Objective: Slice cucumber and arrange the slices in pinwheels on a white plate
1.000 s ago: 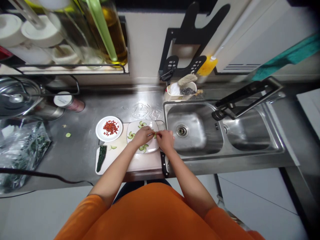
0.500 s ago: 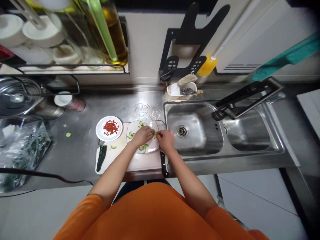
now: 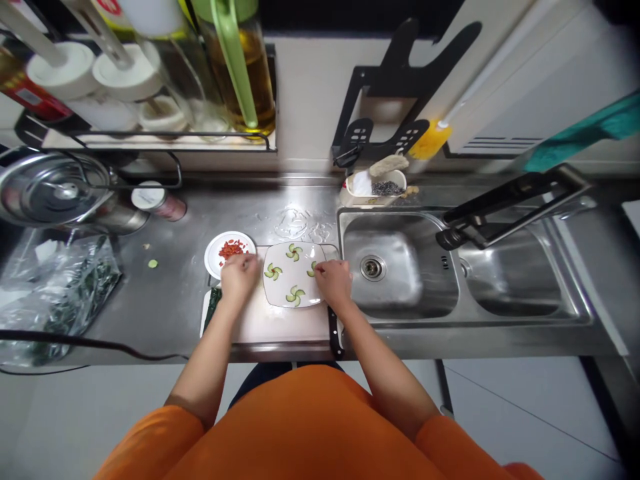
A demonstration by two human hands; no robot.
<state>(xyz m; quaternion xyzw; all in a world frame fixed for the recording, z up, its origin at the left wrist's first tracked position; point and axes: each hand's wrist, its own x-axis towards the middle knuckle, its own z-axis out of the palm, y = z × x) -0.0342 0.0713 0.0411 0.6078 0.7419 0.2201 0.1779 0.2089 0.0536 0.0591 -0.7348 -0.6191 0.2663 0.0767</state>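
Note:
A white square plate (image 3: 280,250) on the cutting board bears several pinwheels of cucumber slices (image 3: 295,295), some with a red centre. My right hand (image 3: 334,283) is at the plate's right rim, fingers pinched at the cucumber slices there and partly covering them; what they grip is hidden. My left hand (image 3: 239,279) is closed with fingers curled, by the lower right edge of a round white plate (image 3: 214,248) of small red pieces (image 3: 233,249) that look like goji berries. Anything between its fingertips is too small to make out.
Beneath the plates lies a white cutting board (image 3: 285,327), with a dark green cucumber piece (image 3: 213,303) partly behind my left arm. A black-handled knife (image 3: 335,332) lies at its right edge, beside the double sink (image 3: 400,267). Left are a plastic bag (image 3: 83,287) and a pot (image 3: 60,190).
My left hand has left the square plate's right pinwheel and moved left to the round plate. My right hand stays at the pinwheel. The view has shifted slightly.

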